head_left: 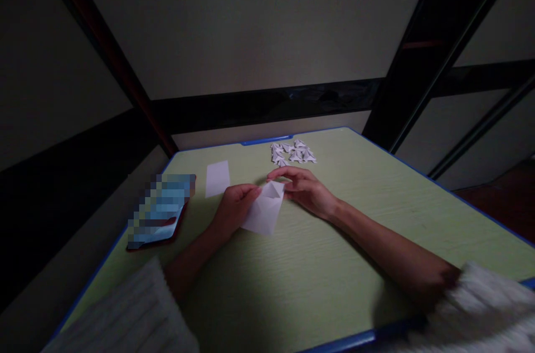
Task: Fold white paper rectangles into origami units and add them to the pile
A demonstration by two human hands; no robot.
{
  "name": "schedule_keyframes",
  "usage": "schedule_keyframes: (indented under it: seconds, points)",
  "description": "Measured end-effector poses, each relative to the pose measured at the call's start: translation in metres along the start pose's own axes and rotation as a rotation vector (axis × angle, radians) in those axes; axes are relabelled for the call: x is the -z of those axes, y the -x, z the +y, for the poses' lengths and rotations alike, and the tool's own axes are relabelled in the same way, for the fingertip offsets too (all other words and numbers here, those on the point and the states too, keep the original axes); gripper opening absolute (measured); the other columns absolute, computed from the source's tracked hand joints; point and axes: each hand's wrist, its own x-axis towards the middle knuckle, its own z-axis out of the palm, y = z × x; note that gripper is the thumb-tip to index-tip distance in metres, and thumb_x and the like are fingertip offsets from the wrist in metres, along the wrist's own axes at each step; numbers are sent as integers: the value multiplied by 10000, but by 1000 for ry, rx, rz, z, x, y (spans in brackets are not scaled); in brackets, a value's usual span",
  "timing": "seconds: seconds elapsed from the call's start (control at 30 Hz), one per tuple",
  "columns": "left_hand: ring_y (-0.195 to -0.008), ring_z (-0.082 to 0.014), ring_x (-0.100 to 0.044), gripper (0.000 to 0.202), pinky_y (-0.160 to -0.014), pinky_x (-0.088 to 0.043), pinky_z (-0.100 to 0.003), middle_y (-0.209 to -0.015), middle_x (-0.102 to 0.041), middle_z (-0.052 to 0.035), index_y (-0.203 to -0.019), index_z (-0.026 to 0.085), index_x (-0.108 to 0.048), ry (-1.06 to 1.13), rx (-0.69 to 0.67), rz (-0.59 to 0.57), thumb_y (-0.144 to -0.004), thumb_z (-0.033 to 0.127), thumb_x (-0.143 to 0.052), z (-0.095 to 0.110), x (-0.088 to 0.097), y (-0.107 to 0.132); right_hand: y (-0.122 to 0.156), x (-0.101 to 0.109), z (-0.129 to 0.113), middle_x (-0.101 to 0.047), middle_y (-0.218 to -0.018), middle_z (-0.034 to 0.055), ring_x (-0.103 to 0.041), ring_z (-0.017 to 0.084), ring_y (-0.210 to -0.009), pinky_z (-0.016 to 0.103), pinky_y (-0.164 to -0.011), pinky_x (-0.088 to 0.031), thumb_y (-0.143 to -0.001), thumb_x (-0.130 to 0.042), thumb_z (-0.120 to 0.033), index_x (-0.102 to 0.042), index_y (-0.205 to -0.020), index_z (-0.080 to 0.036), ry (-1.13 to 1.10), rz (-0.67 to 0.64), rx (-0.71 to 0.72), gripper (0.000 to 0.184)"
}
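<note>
A white sheet of paper [264,215], partly folded at its top end, is held up over the middle of the table. My left hand [234,205] pinches its left edge, thumb on top. At the upper right corner, the fingers of my right hand [307,189] are curled around the folded part; some fingertips are hidden behind the paper. Just beyond my right hand lie several small folded paper pieces [296,155], pointed in shape and grouped close together. A flat white sheet [218,178] rests on the table beyond my left hand.
The pale green table [334,280] has a blue rim. On its left side lies a flat object with a dark red edge [179,228], its upper face blurred by pixels. Behind the table stand light panels [259,24] with dark bands, close to the far edge.
</note>
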Motion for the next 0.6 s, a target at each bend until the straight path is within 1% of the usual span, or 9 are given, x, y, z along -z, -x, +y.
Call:
schedule_keyframes:
  seconds: [0.07, 0.17, 0.37, 0.47, 0.6]
  points:
    - [-376, -49, -287, 259, -367, -183, -183, -395, -379, 69, -526, 119, -547, 6, -9, -5, -625, 353, -495, 0, 0, 0, -1, 1, 0, -573, -738, 29, -503, 89, -625, 207, -541, -397, -624, -541, -166, -605, -723, -124, -73, 44, -66, 125]
    - [-382, -50, -305, 254, -365, -195, -180, -413, -409, 62, -539, 119, -549, 34, -12, -31, -621, 353, -498, -1, 0, 1, -2, 2, 2, -555, -632, 10, -492, 57, -540, 176, -501, -400, -648, -574, -189, -602, -688, -109, -115, 73, -156, 93]
    - [-374, -53, -347, 232, -370, -228, -177, -419, -462, 55, -562, 121, -562, 111, 46, -70, -597, 348, -529, 2, -2, 5, 1, 1, 6, -574, -618, 1, -533, 49, -544, 155, -539, -447, -561, -675, -169, -591, -698, -97, -246, -46, -284, 176]
    - [-366, -52, -355, 241, -368, -231, -176, -416, -476, 53, -560, 123, -559, 163, 78, -99, -576, 363, -561, 2, -3, 5, 1, -1, 8, -566, -594, -11, -533, 42, -530, 141, -532, -453, -539, -698, -169, -581, -697, -95, -289, -81, -290, 211]
    - [-347, -48, -350, 266, -358, -226, -174, -398, -466, 63, -548, 133, -542, 259, 112, -128, -551, 394, -593, -2, -2, 4, 1, -3, 9, -545, -568, -29, -508, 28, -492, 123, -486, -443, -540, -706, -224, -566, -699, -105, -384, -105, -289, 243]
